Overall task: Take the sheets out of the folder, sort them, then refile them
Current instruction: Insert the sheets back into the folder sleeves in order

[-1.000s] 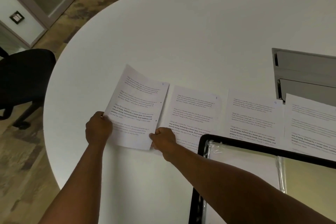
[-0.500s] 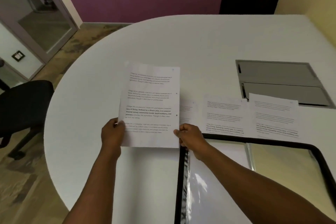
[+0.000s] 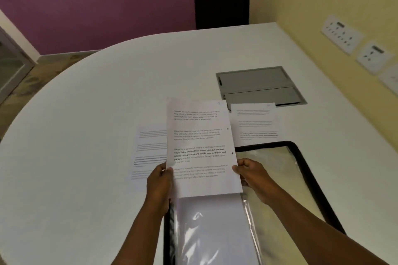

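1. Closest in, the open folder (image 3: 312,180) lies flat at the table's near edge, black-rimmed, with a glossy clear sleeve (image 3: 211,228) catching the light. That plastic looks slick and floppy; I'd guess its mouth needs holding open for anything to slide in.

2. Just above it, both hands hold one printed sheet (image 3: 201,146) up off the table, its lower edge over the top of the sleeve. The left hand (image 3: 159,187) pinches the lower left edge, thumb on the front. The right hand (image 3: 252,172) pinches the lower right edge, fingers curled behind.

3. The sheet is a single page: light, limp, easy to crease. Held at both lower corners it stands fairly flat, which seems the sensible hold for feeding it in. Two punch holes show along its right margin, so I'd judge that edge tears soonest.

4. Behind it, another sheet on the left (image 3: 148,150) lies flat on the table (image 3: 97,114), partly hidden, and one sheet on the right (image 3: 255,122) lies just beyond the folder's far rim.

5. Farther back, a grey cable hatch (image 3: 258,86) is set into the tabletop, the right sheet's top edge overlapping its near rim.

6. At the far edge stands a black chair (image 3: 221,0).
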